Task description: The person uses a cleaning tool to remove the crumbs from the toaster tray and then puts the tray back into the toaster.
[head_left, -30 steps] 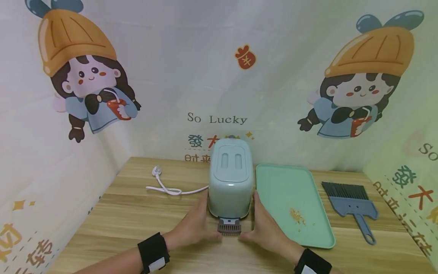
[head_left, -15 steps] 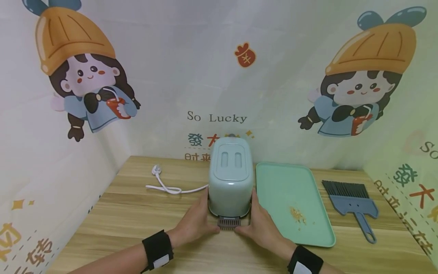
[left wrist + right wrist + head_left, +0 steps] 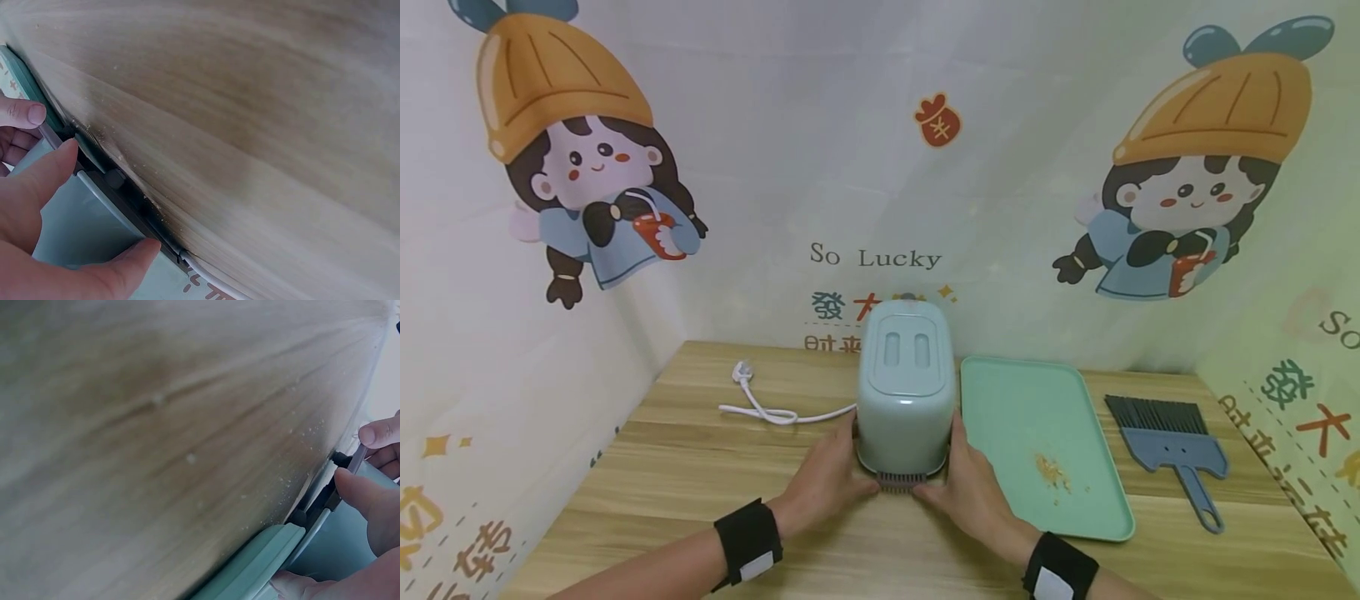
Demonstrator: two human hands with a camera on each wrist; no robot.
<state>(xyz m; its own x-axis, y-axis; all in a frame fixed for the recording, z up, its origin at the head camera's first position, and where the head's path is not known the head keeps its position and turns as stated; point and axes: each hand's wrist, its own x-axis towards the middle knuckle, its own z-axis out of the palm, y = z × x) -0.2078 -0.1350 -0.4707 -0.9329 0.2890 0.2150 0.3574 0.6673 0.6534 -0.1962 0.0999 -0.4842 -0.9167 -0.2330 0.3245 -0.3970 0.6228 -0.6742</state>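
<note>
A pale green toaster point(image 3: 906, 433) with a two-grooved lid stands on the wooden table. A grey-brown slatted crumb tray point(image 3: 901, 480) sticks out a little at the bottom of its near end. My left hand point(image 3: 822, 483) holds the toaster's left side with its fingers, thumb against the crumb tray's left end. Mirroring it, my right hand point(image 3: 976, 487) holds the right side, thumb at the tray's right end. In both wrist views the thumbs press the slim tray edge point(image 3: 356, 460), while the index fingers lie along the toaster's lower sides. The other fingers are partly hidden.
Right of the toaster lies a light green serving tray point(image 3: 1015, 400) with yellowish crumbs point(image 3: 1051, 472) on it. Farther right is a blue-grey hand brush point(image 3: 1176, 450) with dark bristles. A white power cord point(image 3: 782, 417) with a plug lies on the left. Fine crumbs dot the tabletop.
The crumb tray has slid farther into the toaster, away from me, and less of it shows. Both hands have moved slightly forward and inward with it. The toaster stays in place.
</note>
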